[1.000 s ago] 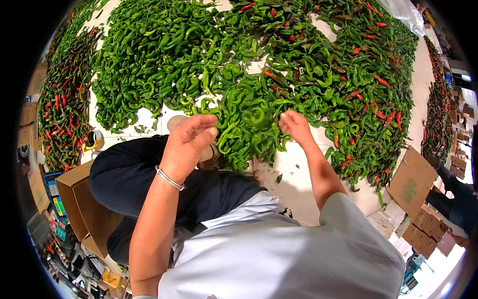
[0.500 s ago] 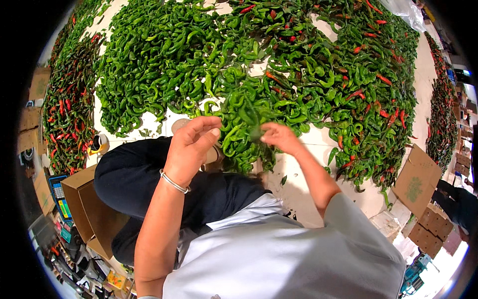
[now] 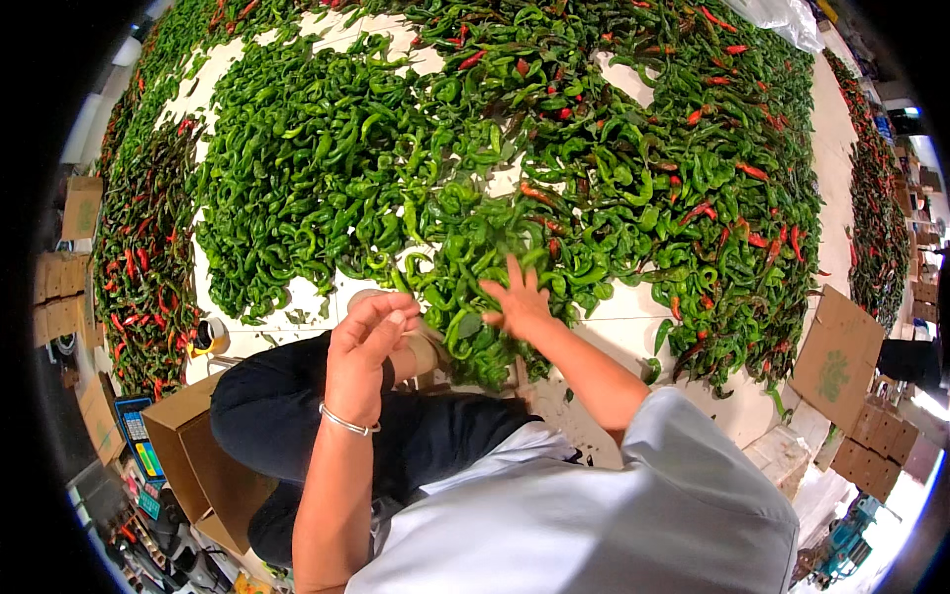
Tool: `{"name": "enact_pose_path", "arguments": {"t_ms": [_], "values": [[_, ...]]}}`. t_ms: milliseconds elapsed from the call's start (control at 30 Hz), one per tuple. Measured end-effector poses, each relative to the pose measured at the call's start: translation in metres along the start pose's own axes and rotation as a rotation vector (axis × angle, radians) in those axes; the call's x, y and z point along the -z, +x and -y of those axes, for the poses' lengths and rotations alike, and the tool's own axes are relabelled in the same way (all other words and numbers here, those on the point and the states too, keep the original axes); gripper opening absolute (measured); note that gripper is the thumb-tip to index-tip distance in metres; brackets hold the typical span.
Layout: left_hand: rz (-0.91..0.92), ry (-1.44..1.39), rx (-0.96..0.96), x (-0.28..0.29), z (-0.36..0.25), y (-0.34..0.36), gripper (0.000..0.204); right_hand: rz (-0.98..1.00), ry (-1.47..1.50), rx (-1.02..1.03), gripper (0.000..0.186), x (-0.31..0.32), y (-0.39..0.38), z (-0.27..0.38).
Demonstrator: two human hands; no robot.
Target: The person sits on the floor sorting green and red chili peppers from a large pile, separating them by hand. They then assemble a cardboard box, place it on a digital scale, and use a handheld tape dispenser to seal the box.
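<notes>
Directly in front of me lies a small heap of green peppers (image 3: 465,342) on the pale floor. Over its right part my right hand (image 3: 520,305) reaches with fingers spread, and no pepper shows in its grip. My left hand (image 3: 368,337), a bangle on its wrist, hovers left of the heap near my knee. Its fingers are curled in against the thumb, with nothing visible between them. Beyond and to the left spreads a wide layer of green peppers (image 3: 307,168). On the right is a darker layer of green peppers mixed with red ones (image 3: 727,213).
A cardboard box (image 3: 233,475) stands open at my left, beside a device with a keypad (image 3: 139,441). A roll of tape (image 3: 208,337) sits on the floor. More red and green peppers (image 3: 139,267) lie far left. A cardboard piece (image 3: 838,346) leans at the right.
My right hand has spread its fingers and shifted slightly left and lower over the heap. The left hand has closed a little. The blurred green pepper near my right hand is no longer distinct.
</notes>
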State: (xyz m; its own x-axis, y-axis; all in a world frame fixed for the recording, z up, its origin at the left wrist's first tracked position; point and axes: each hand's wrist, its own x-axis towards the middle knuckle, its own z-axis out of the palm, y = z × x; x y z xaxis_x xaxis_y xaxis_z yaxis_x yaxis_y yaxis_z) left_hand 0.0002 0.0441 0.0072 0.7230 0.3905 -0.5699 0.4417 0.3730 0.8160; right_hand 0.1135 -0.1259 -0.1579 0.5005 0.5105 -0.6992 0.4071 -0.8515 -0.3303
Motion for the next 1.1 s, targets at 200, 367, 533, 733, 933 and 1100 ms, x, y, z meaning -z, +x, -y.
{"name": "enact_pose_path", "arguments": {"t_ms": [200, 367, 533, 733, 933, 1100], "values": [[0.045, -0.110, 0.050, -0.011, -0.008, 0.006, 0.020, -0.141, 0.180, 0.136, 0.043, 0.036, -0.010, -0.035], [0.089, -0.107, 0.076, -0.020, -0.016, 0.012, 0.021, -0.331, -0.016, -0.205, 0.033, 0.075, 0.078, -0.088], [0.069, -0.098, 0.077, -0.012, -0.017, 0.013, 0.020, -0.333, -0.214, -0.204, 0.046, 0.044, 0.093, -0.102], [0.076, -0.103, 0.095, -0.008, -0.016, 0.018, 0.021, -0.281, 0.491, -0.140, 0.040, 0.031, 0.059, -0.122], [0.140, -0.108, 0.126, -0.019, -0.017, 0.023, 0.020, -0.527, 0.704, -0.002, 0.034, 0.033, 0.033, -0.119], [0.166, -0.121, 0.134, -0.029, -0.019, 0.027, 0.019, -0.430, -0.133, -0.205, 0.042, 0.024, 0.072, -0.088]]}}
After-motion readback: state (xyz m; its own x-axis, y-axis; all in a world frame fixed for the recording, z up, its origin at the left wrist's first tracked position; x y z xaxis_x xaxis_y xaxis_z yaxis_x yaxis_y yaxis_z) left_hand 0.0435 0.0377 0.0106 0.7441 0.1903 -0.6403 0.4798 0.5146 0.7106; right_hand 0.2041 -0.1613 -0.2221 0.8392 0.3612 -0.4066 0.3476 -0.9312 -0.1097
